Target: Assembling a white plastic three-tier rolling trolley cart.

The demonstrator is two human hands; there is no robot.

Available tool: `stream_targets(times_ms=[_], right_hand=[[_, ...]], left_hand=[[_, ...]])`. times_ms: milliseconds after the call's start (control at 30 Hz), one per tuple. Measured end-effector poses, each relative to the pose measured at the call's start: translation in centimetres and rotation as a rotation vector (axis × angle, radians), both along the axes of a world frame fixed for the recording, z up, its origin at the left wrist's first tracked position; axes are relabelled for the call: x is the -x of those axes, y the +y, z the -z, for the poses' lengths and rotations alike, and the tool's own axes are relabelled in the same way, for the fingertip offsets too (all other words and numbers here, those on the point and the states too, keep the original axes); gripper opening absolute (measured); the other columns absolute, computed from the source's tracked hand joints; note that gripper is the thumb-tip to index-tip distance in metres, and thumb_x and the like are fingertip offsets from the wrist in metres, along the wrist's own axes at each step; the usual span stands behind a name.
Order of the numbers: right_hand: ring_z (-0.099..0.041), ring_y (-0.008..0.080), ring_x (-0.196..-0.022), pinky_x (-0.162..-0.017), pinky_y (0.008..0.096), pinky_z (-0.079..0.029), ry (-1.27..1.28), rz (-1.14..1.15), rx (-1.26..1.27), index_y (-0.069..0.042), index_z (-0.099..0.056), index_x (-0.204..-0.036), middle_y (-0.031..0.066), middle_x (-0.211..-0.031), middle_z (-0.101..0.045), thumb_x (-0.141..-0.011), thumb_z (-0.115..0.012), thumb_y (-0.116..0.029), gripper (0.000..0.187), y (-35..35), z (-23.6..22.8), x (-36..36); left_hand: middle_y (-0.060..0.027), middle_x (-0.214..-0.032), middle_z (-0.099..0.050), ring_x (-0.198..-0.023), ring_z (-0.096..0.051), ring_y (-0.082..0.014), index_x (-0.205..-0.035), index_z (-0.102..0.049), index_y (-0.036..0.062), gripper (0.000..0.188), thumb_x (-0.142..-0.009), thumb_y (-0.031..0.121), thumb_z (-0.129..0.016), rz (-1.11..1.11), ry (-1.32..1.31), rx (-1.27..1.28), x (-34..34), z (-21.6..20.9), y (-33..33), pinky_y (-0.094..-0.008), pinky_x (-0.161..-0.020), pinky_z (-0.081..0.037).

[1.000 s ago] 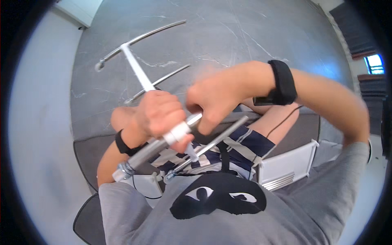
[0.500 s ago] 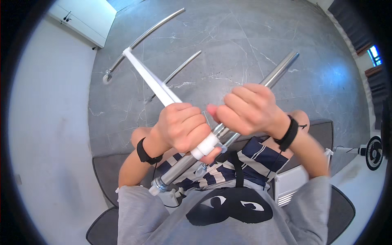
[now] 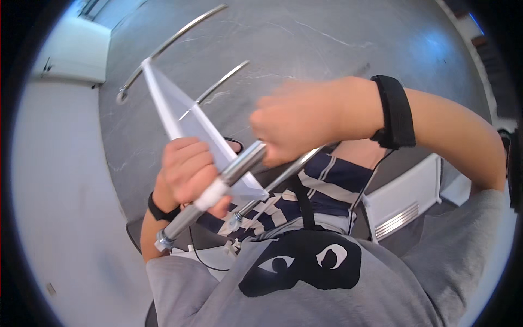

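A white shelf frame with metal poles slants across in front of me, its far end pointing up and left. My left hand is closed on the shelf's near corner, close to a white collar that rings the nearest metal pole. Farther up that pole, my right hand is wrapped round it, blurred by motion; it hides much of the pole's upper part. A second metal pole runs alongside, below my right hand. Two more poles, a longer one and a shorter one, stick out at the far side.
Another white slotted panel leans at my right beside my leg. A white piece with a dark cable lies at my left side. Grey marbled floor spreads ahead; a white wall and a white cabinet stand left.
My right forearm has swung up and inward, its hand still round the pole. The shelf frame and left hand have shifted left, and the shelf has tilted, showing more of its flat face.
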State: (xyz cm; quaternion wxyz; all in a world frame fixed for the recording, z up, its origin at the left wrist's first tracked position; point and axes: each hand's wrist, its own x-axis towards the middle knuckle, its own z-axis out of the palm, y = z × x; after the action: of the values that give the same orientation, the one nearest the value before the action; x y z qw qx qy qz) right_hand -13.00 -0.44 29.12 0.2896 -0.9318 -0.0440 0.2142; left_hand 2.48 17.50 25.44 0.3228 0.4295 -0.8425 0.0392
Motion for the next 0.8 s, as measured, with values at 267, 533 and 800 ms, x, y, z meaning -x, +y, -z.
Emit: stream_targets(times_ms=[267, 533, 800], right_hand=[[-0.063, 0.0251, -0.055, -0.045, 0.0334, -0.046, -0.822, 0.0, 0.508, -0.005, -0.061, -0.073, 0.008, -0.062, -0.062, -0.077, -0.063, -0.014, 0.01, -3.2, 1.6, -1.6], [-0.05, 0.0152, -0.048, -0.043, 0.0279, -0.04, -1.445, 0.583, 0.651, -0.006, -0.05, -0.092, 0.0049, -0.061, -0.053, -0.084, -0.065, -0.012, 0.018, -11.2, 6.4, 6.5], [-0.055, 0.0185, -0.073, -0.07, 0.0335, -0.045, -0.484, 1.501, 0.433, 0.0, -0.048, -0.122, 0.0091, -0.084, -0.056, -0.09, -0.059, -0.018, 0.038, -11.2, 12.8, 32.6]], left_hand=[[-0.0055, -0.05, -0.033, -0.041, -0.034, -0.018, -0.053, -0.037, 0.0001, 0.053, -0.087, 0.04, -0.049, -0.072, 0.223, 0.121, -1.5, -0.3, -3.1, -0.0302, -0.041, -0.021], [-0.0044, -0.05, -0.037, -0.043, -0.035, -0.0153, -0.057, -0.039, 0.0009, 0.058, -0.087, 0.049, -0.05, -0.074, 0.524, -0.025, -2.1, 0.3, -0.2, -0.0283, -0.041, -0.021], [-0.0045, -0.05, -0.035, -0.041, -0.034, -0.0159, -0.056, -0.038, 0.0016, 0.056, -0.087, 0.046, -0.051, -0.076, 0.471, 0.022, -0.7, 2.1, -1.2, -0.0286, -0.041, -0.02]])
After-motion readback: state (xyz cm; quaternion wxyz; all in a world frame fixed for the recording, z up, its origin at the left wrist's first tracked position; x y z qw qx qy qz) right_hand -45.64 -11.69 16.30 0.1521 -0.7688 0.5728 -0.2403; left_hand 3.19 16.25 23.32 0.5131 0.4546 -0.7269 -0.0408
